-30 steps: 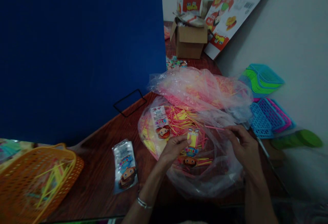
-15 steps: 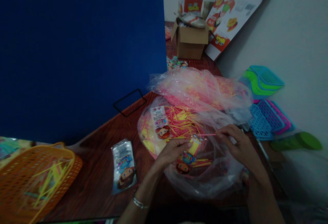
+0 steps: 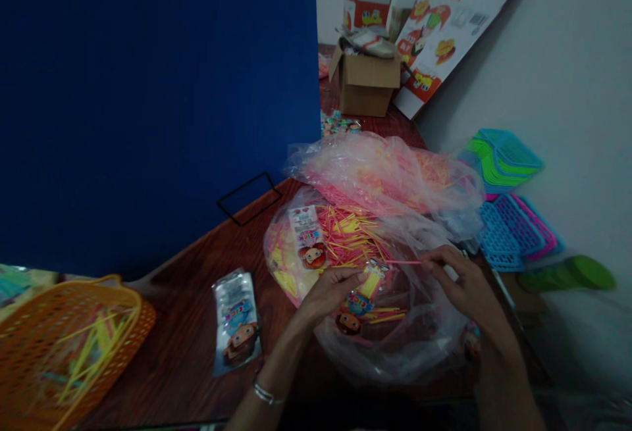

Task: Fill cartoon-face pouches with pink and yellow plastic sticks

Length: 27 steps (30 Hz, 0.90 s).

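Observation:
My left hand (image 3: 340,289) pinches a small printed plastic packet (image 3: 359,303) that has yellow sticks inside and a cartoon face at its lower end. My right hand (image 3: 451,276) is closed on one thin pink stick (image 3: 405,262), whose far tip reaches the packet's upper end. Both hands are over an open clear plastic bag (image 3: 390,368) with a heap of pink and yellow sticks (image 3: 350,227) in it. Another printed packet (image 3: 307,237) lies on the heap. Left of the bag, a stack of flat silver packets (image 3: 237,322) rests on the dark wooden table (image 3: 185,326).
An orange basket (image 3: 141,332) with loose sticks stands at the left. A large blue panel (image 3: 158,102) borders the table. Behind the bag lie a second bag of sticks (image 3: 385,168) and a cardboard box (image 3: 368,89). Stacked plastic baskets (image 3: 508,161) are by the right wall.
The pink stick's tip has dropped slightly to the packet's upper end. My hands have otherwise barely moved, and the view has shifted a little.

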### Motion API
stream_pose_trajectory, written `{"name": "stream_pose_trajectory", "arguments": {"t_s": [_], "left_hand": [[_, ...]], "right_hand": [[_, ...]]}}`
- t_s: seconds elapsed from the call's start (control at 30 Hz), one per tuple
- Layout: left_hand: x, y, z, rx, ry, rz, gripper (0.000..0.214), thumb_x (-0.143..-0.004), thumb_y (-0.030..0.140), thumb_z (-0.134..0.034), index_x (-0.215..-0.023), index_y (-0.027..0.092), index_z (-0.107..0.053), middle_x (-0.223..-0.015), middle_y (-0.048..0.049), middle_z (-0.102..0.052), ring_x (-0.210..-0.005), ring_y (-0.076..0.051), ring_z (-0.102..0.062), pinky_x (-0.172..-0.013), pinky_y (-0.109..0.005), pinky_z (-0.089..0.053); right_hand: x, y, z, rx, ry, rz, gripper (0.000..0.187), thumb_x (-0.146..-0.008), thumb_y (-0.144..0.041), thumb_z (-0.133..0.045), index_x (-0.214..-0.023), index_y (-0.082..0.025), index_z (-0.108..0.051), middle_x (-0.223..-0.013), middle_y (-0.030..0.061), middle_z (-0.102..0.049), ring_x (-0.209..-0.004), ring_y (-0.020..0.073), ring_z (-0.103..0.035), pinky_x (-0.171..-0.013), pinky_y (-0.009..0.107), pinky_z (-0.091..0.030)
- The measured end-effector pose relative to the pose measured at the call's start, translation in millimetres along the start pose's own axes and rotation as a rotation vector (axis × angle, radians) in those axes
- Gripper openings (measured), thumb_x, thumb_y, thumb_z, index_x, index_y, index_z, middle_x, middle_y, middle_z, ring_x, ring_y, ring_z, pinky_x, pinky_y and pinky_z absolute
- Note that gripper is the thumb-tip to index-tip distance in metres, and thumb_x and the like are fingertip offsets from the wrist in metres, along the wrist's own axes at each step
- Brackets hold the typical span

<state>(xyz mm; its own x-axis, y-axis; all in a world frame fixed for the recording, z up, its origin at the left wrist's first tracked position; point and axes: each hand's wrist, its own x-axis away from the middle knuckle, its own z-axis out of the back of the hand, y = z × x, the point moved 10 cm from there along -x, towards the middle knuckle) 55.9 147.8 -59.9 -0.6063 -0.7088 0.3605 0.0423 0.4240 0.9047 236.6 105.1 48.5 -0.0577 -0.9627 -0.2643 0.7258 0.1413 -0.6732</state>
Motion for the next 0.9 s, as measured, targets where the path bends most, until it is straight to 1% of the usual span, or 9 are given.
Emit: {"name": "stream_pose_trajectory", "arguments": {"t_s": [0.23, 0.37, 0.43, 0.53, 0.67, 0.9], "left_hand": [[2, -2, -2.2, -0.021, -0.003, 0.009, 0.036, -0.07, 0.049, -0.063, -0.075, 0.014, -0.072, -0.066, -0.0035, -0.068, -0.066, -0.018, -0.058, -0.061, -0.027, -0.044], [3, -3, -4.0, -0.038, -0.007, 0.028, 0.037, -0.07, 0.049, -0.062, -0.077, 0.014, -0.072, -0.064, -0.0035, -0.068, -0.067, -0.019, -0.059, -0.06, -0.026, -0.044], [3, -3, -3.8, -0.043, -0.002, 0.037, 0.038, -0.07, 0.05, -0.062, -0.075, 0.014, -0.072, -0.064, -0.0036, -0.068, -0.066, -0.018, -0.059, -0.059, -0.026, -0.043], [3, -4, -3.9, -0.034, -0.007, 0.038, 0.037, -0.07, 0.049, -0.062, -0.074, 0.014, -0.071, -0.066, -0.0036, -0.068, -0.064, -0.017, -0.058, -0.058, -0.025, -0.043], [4, -9, -6.8, -0.008, -0.034, 0.066, 0.035, -0.071, 0.048, -0.063, -0.071, 0.014, -0.071, -0.062, -0.0023, -0.066, -0.054, -0.012, -0.054, -0.054, -0.024, -0.04], [2, -12, -10.3, 0.023, -0.052, 0.09, 0.037, -0.069, 0.05, -0.064, -0.074, 0.014, -0.072, -0.067, -0.0034, -0.069, -0.057, -0.013, -0.057, -0.06, -0.025, -0.044]], "right_hand": [[2, 5, 3, -0.002, 0.014, -0.022, 0.014, -0.085, -0.028, -0.049, -0.078, -0.021, -0.058, -0.076, 0.0025, -0.059, -0.075, 0.0175, -0.055, -0.069, 0.029, -0.043], [3, 5, -2, -0.003, -0.033, -0.002, 0.015, -0.086, -0.028, -0.048, -0.08, -0.021, -0.059, -0.078, 0.0031, -0.059, -0.077, 0.0176, -0.055, -0.07, 0.03, -0.043], [2, 5, 0, -0.01, -0.024, 0.005, 0.015, -0.086, -0.029, -0.048, -0.08, -0.021, -0.059, -0.078, 0.0031, -0.059, -0.077, 0.0176, -0.055, -0.07, 0.03, -0.043], [1, 7, 8, -0.013, 0.039, -0.008, 0.015, -0.086, -0.03, -0.048, -0.08, -0.021, -0.059, -0.077, 0.0029, -0.059, -0.075, 0.0176, -0.055, -0.069, 0.031, -0.043], [1, 5, 7, -0.028, 0.027, 0.006, 0.014, -0.086, -0.029, -0.049, -0.08, -0.021, -0.059, -0.077, 0.0027, -0.059, -0.075, 0.0174, -0.055, -0.069, 0.03, -0.044], [1, 1, 1, -0.02, -0.008, 0.023, 0.014, -0.086, -0.028, -0.048, -0.081, -0.021, -0.059, -0.078, 0.0031, -0.06, -0.077, 0.0177, -0.056, -0.07, 0.029, -0.044]]}}
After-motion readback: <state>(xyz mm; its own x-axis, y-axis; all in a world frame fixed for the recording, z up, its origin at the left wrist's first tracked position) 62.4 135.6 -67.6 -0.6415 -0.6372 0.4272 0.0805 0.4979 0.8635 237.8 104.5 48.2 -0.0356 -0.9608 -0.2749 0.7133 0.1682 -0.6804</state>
